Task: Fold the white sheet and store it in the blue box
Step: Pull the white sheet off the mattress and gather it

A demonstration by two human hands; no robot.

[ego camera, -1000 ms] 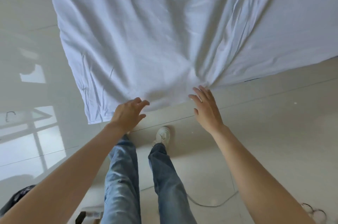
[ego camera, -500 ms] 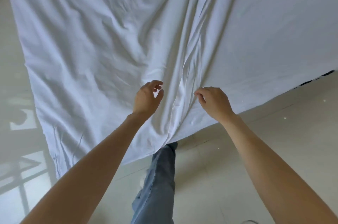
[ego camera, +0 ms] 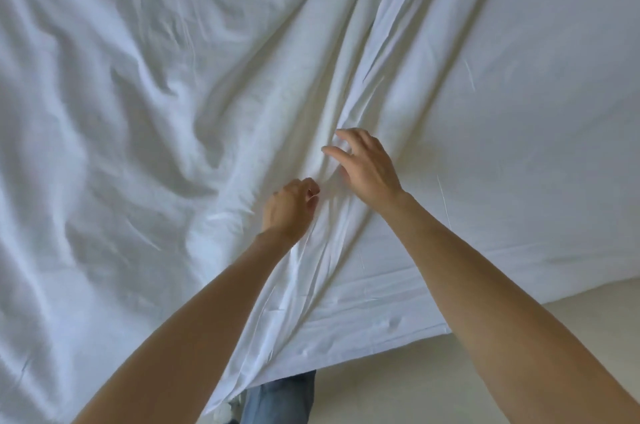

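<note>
Sheet (ego camera: 173, 111) lies rumpled across the floor (ego camera: 519, 354); my left hand (ego camera: 289, 207) pinches its central ridge, my right hand (ego camera: 367, 163) rests spread beside it.

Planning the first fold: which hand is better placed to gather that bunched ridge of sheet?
Probably the left hand: its fingers already curl at the white sheet's ridge, while the right hand hovers open.

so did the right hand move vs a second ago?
Yes. The right hand went from the white sheet's near hem, by the bare floor, further onto the sheet, over the bunched ridge, fingers spread.
</note>
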